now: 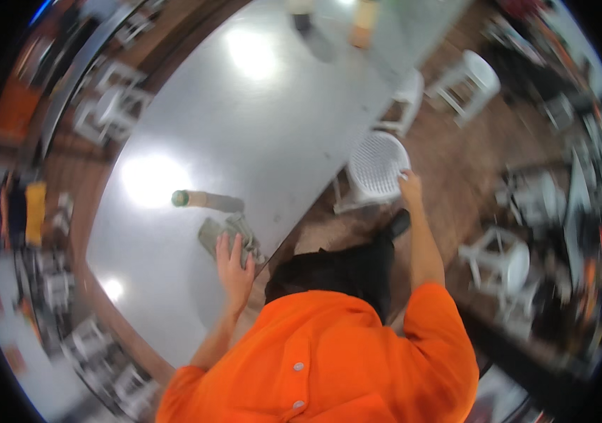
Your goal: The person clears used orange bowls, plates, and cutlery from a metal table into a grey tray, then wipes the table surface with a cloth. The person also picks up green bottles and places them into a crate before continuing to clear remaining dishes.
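Note:
My left hand (234, 269) rests on a crumpled grey-green cloth (216, 235) near the edge of a shiny metal-topped table (258, 132), its fingers spread over the cloth. Just beyond the cloth stands a bottle with a green cap (180, 198), its body partly blurred. On the right, the fingers of my right hand (411, 185) are on the rim of a white plastic stool (379, 164) with a patterned round seat. That stool is beside the table's long edge, partly under it.
Two more bottle-like containers, one with an orange base (360, 37), stand at the table's far end. White stools (470, 84) are on the brown floor (438, 158) to the right, another (502, 261) lower down. At the left, people (12, 211) are near a yellow object (36, 211).

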Demonstrator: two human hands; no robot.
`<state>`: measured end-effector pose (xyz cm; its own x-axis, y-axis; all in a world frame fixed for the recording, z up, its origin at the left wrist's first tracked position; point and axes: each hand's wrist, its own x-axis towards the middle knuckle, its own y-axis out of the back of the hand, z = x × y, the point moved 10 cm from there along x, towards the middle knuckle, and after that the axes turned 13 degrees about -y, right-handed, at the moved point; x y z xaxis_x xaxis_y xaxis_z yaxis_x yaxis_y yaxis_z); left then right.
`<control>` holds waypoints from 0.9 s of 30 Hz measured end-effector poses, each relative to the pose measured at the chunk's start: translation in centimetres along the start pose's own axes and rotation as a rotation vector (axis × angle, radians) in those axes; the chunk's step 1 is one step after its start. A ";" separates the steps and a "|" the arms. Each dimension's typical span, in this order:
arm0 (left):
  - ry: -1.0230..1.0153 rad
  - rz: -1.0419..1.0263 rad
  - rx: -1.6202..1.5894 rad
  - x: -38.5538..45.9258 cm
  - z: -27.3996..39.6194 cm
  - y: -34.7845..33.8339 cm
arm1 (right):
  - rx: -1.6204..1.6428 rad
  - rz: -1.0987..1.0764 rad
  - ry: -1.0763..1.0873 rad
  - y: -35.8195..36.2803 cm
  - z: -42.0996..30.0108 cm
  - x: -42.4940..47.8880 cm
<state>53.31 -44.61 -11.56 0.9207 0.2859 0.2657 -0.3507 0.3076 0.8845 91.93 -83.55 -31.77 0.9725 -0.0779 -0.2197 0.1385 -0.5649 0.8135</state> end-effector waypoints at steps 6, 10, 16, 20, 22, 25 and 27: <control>0.060 0.168 0.131 14.4 7.4 -4.8 | 0.076 -0.456 -0.113 -11.1 13.3 12.5; 0.033 0.179 0.126 29.8 15.1 -13.9 | -0.207 -0.713 -0.177 -17.8 22.5 19.3; 0.198 0.327 0.017 33.0 20.3 -16.8 | 0.104 -0.969 -0.266 -16.4 18.5 17.3; 0.428 0.512 0.170 22.2 15.2 -12.4 | 0.141 -1.083 -0.378 -13.2 12.9 13.6; 0.624 0.577 0.311 14.3 10.0 -8.0 | 0.224 -1.136 -0.387 -15.2 11.3 11.4; 0.919 0.606 0.460 3.1 3.8 -2.1 | 0.208 -1.254 -0.288 -18.6 4.7 5.9; 0.932 0.612 0.450 -1.1 1.2 1.2 | 0.026 -1.365 -0.333 -27.9 6.1 3.3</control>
<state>52.14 -45.67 -10.32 0.0795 0.8774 0.4731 -0.4242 -0.3997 0.8126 90.08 -73.10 -58.46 -0.0141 0.3511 -0.9362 0.9179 -0.3669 -0.1514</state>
